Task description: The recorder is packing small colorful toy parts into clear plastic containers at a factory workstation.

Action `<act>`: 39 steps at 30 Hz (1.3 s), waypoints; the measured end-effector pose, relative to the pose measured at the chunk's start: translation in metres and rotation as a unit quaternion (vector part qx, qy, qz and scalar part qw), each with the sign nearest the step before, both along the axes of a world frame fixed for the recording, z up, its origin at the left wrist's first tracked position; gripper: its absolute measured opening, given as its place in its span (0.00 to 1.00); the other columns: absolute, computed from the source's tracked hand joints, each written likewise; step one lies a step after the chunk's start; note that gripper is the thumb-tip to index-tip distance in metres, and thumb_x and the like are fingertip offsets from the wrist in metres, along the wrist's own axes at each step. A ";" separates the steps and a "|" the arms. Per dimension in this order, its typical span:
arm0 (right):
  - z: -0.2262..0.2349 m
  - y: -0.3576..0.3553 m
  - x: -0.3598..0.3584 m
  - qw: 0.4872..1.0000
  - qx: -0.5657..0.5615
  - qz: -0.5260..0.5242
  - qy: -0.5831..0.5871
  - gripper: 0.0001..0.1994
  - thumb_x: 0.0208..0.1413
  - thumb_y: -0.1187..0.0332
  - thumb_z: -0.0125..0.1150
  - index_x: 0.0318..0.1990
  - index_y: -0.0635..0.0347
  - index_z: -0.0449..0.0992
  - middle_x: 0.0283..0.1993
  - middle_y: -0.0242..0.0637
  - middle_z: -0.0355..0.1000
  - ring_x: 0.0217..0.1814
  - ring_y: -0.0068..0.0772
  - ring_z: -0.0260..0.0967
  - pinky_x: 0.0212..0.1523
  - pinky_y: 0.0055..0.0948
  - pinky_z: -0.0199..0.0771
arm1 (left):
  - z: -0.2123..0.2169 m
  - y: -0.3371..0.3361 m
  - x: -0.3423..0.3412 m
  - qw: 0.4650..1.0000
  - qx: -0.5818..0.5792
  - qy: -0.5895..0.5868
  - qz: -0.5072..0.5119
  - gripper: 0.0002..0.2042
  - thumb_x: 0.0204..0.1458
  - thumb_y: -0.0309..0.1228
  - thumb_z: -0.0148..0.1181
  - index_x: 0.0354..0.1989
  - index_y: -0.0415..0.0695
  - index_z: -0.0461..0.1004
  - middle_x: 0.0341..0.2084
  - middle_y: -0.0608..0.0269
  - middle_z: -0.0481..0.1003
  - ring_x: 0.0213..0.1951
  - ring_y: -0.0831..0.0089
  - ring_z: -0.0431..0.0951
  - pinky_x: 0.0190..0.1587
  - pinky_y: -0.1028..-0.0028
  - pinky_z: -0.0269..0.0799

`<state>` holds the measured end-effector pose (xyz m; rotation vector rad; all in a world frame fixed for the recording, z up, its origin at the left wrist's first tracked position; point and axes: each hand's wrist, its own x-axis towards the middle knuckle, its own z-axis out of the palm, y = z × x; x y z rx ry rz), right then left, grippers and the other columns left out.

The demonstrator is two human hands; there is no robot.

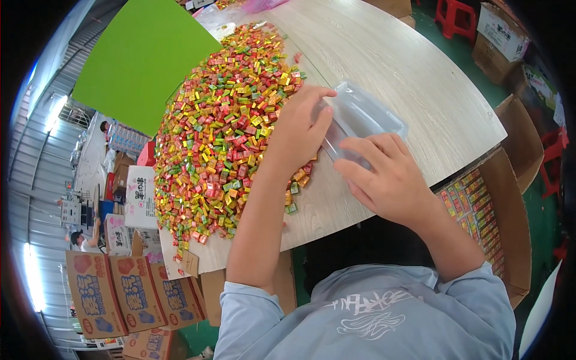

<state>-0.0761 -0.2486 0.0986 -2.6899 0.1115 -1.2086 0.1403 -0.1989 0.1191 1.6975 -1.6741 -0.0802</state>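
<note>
A clear plastic box (367, 114), seemingly with its lid hinged out toward me, is between my hands above the table. My left hand (303, 127) curls around its left side, thumb and forefinger pinching the rim. My right hand (384, 175) has its thumb and fingertips on the near edge of the plastic. Glare makes it hard to tell where box and lid meet. Just left of my left hand spreads a large heap of small foil-wrapped candies (225, 144), in red, yellow, green and orange. The box looks to have no candies in it.
The pale wooden table (420, 78) curves around in front of me. A bright green board (144, 60) stands beyond the heap. An open carton (510, 222) of packed candy boxes sits at my right. Brown cartons (129, 291) stand at lower left; red stools (456, 18) are at far right.
</note>
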 end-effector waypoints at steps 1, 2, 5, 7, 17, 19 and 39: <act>-0.001 0.000 -0.001 1.000 -0.001 0.000 0.009 0.17 0.44 0.72 0.70 0.44 0.51 0.79 0.52 0.33 0.72 0.52 0.41 0.68 0.54 0.41 0.69 | -0.002 0.000 -0.003 0.999 0.009 0.035 0.012 0.14 0.61 0.28 0.51 0.52 0.38 0.74 0.50 0.51 0.76 0.54 0.57 0.74 0.60 0.62 0.67; -0.003 0.001 -0.002 1.000 -0.002 -0.003 0.018 0.17 0.44 0.72 0.70 0.45 0.51 0.78 0.53 0.33 0.72 0.53 0.41 0.68 0.54 0.42 0.69 | -0.003 0.000 -0.006 0.997 0.019 0.070 0.021 0.14 0.60 0.30 0.53 0.52 0.38 0.74 0.49 0.48 0.76 0.54 0.51 0.74 0.60 0.59 0.67; -0.007 0.005 -0.004 1.000 0.016 -0.008 0.020 0.16 0.45 0.72 0.70 0.44 0.51 0.79 0.54 0.33 0.72 0.53 0.41 0.67 0.55 0.42 0.69 | 0.001 0.003 -0.010 0.997 0.028 0.066 0.030 0.16 0.60 0.31 0.53 0.54 0.38 0.72 0.50 0.47 0.75 0.55 0.51 0.74 0.61 0.60 0.67; -0.008 0.006 -0.004 1.000 0.008 -0.008 0.018 0.16 0.46 0.72 0.70 0.45 0.51 0.78 0.54 0.34 0.72 0.54 0.42 0.67 0.57 0.42 0.69 | -0.003 0.003 -0.009 0.997 0.028 0.073 0.028 0.17 0.60 0.31 0.53 0.56 0.39 0.71 0.51 0.46 0.75 0.56 0.50 0.73 0.62 0.59 0.66; -0.018 -0.049 -0.015 0.927 0.362 0.048 -0.086 0.21 0.68 0.59 0.53 0.63 0.61 0.68 0.65 0.43 0.65 0.69 0.39 0.60 0.70 0.38 0.56 | -0.007 -0.002 -0.007 0.992 0.034 0.104 0.055 0.25 0.60 0.33 0.57 0.64 0.35 0.64 0.58 0.44 0.70 0.62 0.53 0.69 0.67 0.61 0.62; -0.039 -0.044 -0.006 0.908 0.405 0.071 -0.084 0.23 0.70 0.59 0.50 0.65 0.62 0.65 0.66 0.42 0.64 0.70 0.37 0.59 0.71 0.37 0.55 | -0.018 -0.008 -0.010 0.984 0.023 0.156 0.086 0.26 0.60 0.33 0.57 0.65 0.36 0.63 0.58 0.45 0.69 0.62 0.55 0.69 0.66 0.62 0.62; 0.012 -0.061 -0.009 0.973 0.231 0.014 -0.027 0.18 0.65 0.64 0.55 0.58 0.62 0.73 0.69 0.47 0.64 0.72 0.50 0.61 0.71 0.40 0.58 | 0.004 0.004 -0.045 0.989 -0.076 -0.046 0.117 0.24 0.58 0.34 0.58 0.62 0.38 0.67 0.59 0.45 0.69 0.65 0.48 0.64 0.69 0.53 0.56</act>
